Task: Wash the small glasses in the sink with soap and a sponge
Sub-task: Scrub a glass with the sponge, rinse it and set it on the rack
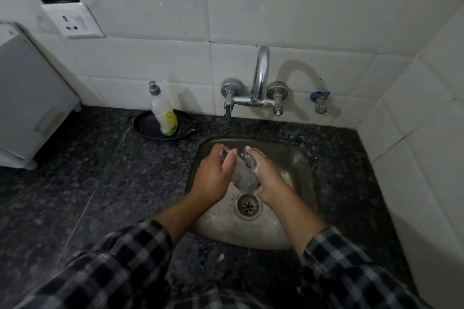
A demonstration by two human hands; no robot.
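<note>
over the steel sink [302, 158], which is set in the dark speckled worktop [100, 170] near its back right corner, both hands meet around one sudsy object [244, 174]; the left hand [213, 174] curls its fingers round the object's left side, and the right hand [267, 173] clamps it from the right, foam on its fingers; the object is greyish and blurred, and i cannot tell whether it is a small glass, a sponge or both; it is held above the basin, just behind the drain [248, 204]; a chrome wall tap [261, 75] arches out from the tiles behind the sink; at the worktop's back edge, left of the tap, a dish soap bottle [164, 113] leans slightly in a shallow black dish [144, 128]; a white appliance [30, 98] stands at the left edge, below a wall socket [74, 20]; checked sleeves [125, 258] cover both forearms.
</note>
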